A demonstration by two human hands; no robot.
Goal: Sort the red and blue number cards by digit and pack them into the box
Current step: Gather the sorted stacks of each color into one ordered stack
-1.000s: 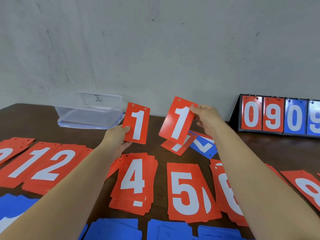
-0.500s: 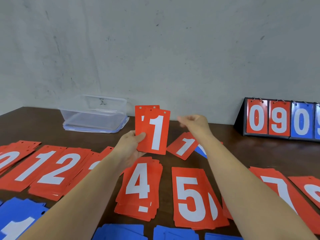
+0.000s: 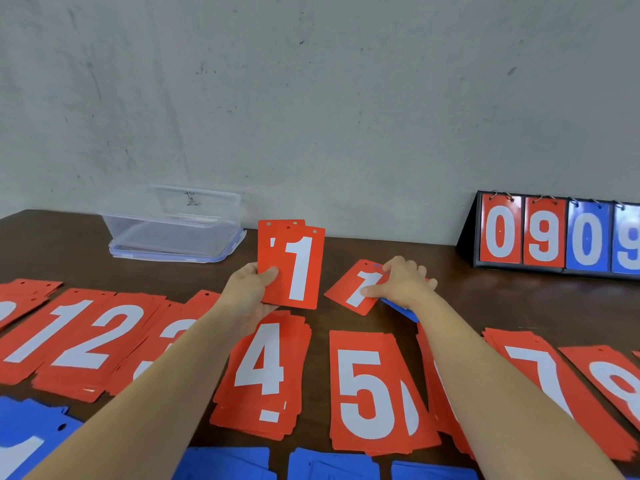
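Spread over the dark table [image 3: 519,299]: red card piles [image 3: 367,393] in digit order, blue piles [image 3: 332,465] along the near edge, a flip scoreboard [image 3: 554,237] far right, the clear plastic box [image 3: 173,226] far left by the wall. Held upright off the table, two overlapping red 1 cards [image 3: 298,268], pinched by the left hand [image 3: 247,294], thumb on the front. Just right of them, flat on a blue card [image 3: 401,308], a lone red 1 card [image 3: 356,289], clasped by the right hand [image 3: 401,284], thumb on its face, fingers curled over its far edge.

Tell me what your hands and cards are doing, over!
Left hand holds two red 1 cards upright. Right hand grips third red 1 card, lying flat atop blue card. Path to box open.
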